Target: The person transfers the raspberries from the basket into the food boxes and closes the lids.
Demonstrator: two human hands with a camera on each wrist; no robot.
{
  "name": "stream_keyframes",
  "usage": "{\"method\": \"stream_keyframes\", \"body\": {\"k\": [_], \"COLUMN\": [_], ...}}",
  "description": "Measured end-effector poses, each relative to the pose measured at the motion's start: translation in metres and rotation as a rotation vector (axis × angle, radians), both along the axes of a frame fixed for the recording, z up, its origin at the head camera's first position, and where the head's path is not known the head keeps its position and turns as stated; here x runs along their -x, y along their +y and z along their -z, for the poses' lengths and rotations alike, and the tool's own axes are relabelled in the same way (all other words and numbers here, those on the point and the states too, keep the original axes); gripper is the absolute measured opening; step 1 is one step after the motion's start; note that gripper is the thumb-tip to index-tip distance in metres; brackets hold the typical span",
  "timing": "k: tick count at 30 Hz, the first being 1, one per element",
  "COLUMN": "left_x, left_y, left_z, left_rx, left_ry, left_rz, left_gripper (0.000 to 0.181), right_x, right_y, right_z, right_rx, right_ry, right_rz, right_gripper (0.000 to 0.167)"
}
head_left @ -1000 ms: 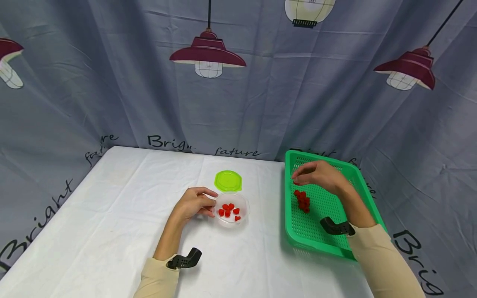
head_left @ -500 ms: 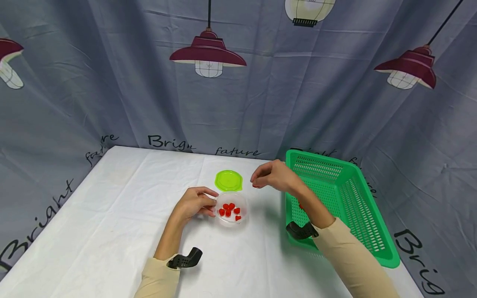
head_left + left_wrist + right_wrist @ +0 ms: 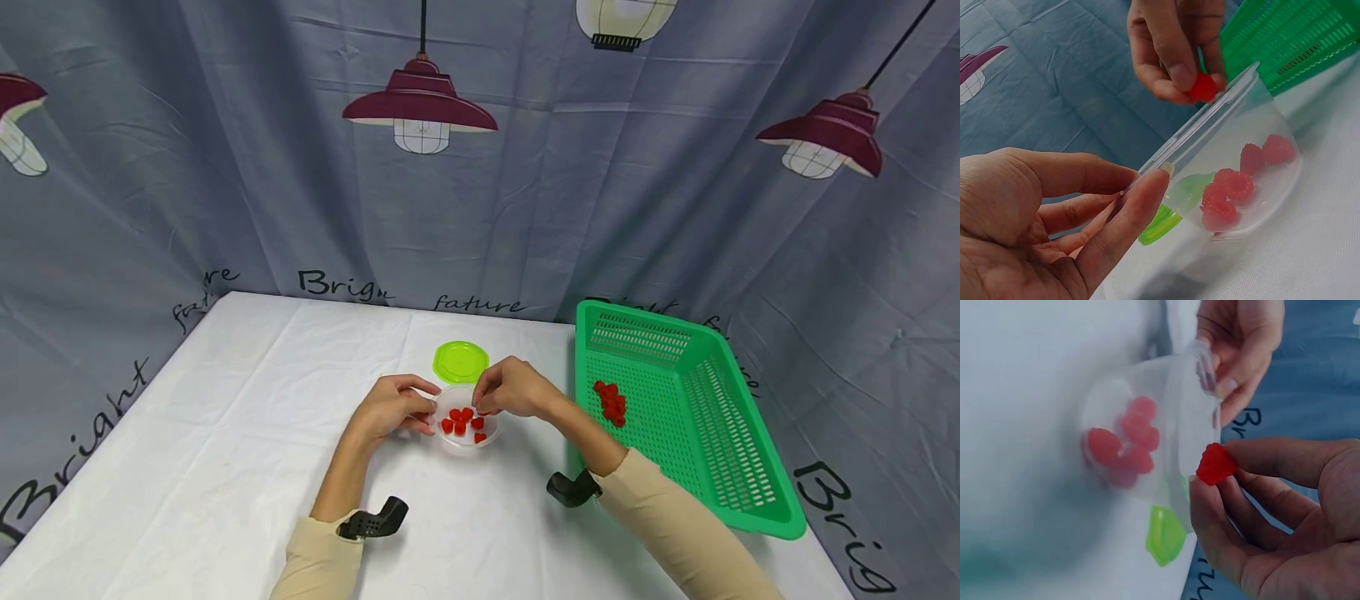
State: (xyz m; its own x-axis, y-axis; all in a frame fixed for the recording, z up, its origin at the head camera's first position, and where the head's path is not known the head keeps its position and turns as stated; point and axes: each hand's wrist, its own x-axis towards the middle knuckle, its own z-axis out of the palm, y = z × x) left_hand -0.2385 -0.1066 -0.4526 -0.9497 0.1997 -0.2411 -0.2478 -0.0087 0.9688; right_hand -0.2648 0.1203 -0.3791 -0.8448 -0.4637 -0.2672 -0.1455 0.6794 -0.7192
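A clear plastic bowl (image 3: pixel 459 447) stands on the white table with several raspberries (image 3: pixel 1229 190) inside. My left hand (image 3: pixel 392 406) grips its rim from the left side, thumb and fingers pinching the edge. Above the bowl's right side, my right hand (image 3: pixel 517 388) pinches one raspberry (image 3: pixel 1215 464) between thumb and fingertips, at rim height in both wrist views. Behind the bowl lies a lime-green lid (image 3: pixel 461 362), flat on the cloth. More raspberries (image 3: pixel 612 405) sit clustered in the green basket (image 3: pixel 690 450) to the right.
The slotted green basket has raised walls, with its left wall between the bowl and the clustered raspberries. A white cloth (image 3: pixel 247 433) covers the table. Behind it hangs a grey-blue curtain (image 3: pixel 525 208) printed with lamps.
My right hand has moved left from the basket to above the bowl, carrying a raspberry. The left hand stays on the bowl's rim.
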Motion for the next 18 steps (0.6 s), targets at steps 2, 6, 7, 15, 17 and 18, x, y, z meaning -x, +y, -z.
{"method": "stream_keyframes", "body": {"k": [2,6,7,15,17,18], "left_x": [-0.0003,-0.0012,-0.0013,-0.0011,-0.0011,-0.0010], "left_y": [0.0001,-0.0007,-0.0010,-0.0005,-0.0004,-0.0003], "left_z": [-0.0005,-0.0013,-0.0014,-0.0014,-0.0011,-0.0011], "left_rx": [-0.005,-0.008,-0.006,-0.021,-0.020,-0.019], "left_ry": [0.005,0.021,0.023,0.010,0.010,0.011], "left_rz": [0.006,0.012,0.013,0.006,0.004,0.003], "left_gripper": [0.034,0.035,0.035,0.034,0.033,0.033], "right_x": [-0.0007,-0.0007,-0.0006,-0.0039,-0.0044,-0.0045], "right_y": [-0.0005,-0.0006,-0.0006,-0.0023,-0.0025,-0.0025], "right_z": [0.0023,0.0054,0.0057,0.0049,0.0047,0.0046], "right_rx": [0.001,0.021,0.025,0.039,0.037,0.035], "right_ry": [-0.005,-0.019,-0.018,-0.031,-0.028,-0.023], "right_rz": [0.007,0.039,0.045,0.054,0.049,0.046], "right_gripper": [0.006,0.006,0.006,0.006,0.005,0.005]}}
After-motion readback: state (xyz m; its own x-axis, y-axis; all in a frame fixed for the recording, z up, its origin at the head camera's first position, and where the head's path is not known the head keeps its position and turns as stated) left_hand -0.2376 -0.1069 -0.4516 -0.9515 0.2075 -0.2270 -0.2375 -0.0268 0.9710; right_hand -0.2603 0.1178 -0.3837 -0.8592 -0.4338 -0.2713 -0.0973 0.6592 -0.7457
